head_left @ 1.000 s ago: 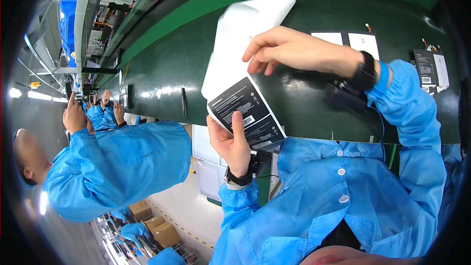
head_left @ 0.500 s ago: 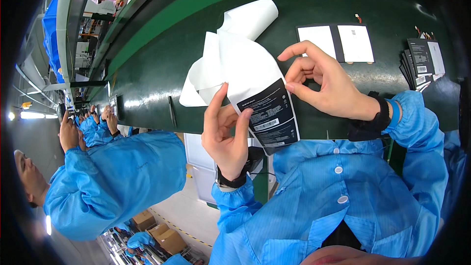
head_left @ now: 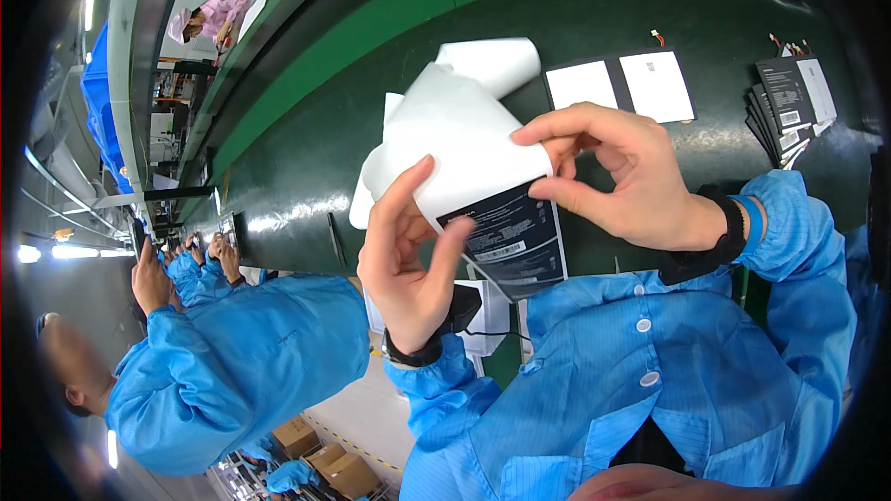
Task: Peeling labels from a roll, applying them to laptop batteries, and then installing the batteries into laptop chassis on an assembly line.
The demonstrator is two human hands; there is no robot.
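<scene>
A strip of black printed labels (head_left: 520, 255) on white backing paper (head_left: 455, 134) hangs between my hands, over the near edge of the table. My left hand (head_left: 399, 274) grips its left edge, the thumb on the front and the fingers partly hidden behind the paper. At the right edge, my right hand (head_left: 636, 186) has its index fingertip on the white paper and its thumb at the top corner of the black label; its other fingers are partly hidden behind. The backing runs up into a loose curl (head_left: 506, 65) lying on the table.
On the green table (head_left: 288, 158), a flat black-and-white pack (head_left: 650, 83) with a small wired connector lies behind my right hand. Several similar packs (head_left: 789, 107) are stacked at the far right. A dark thin tool (head_left: 336, 239) lies left. A co-worker in blue (head_left: 241, 362) stands close at left.
My right hand has closed in on the strip's right edge, its index finger now against the white paper. The white paper bends over nearer the label's top. The view has shifted slightly.
</scene>
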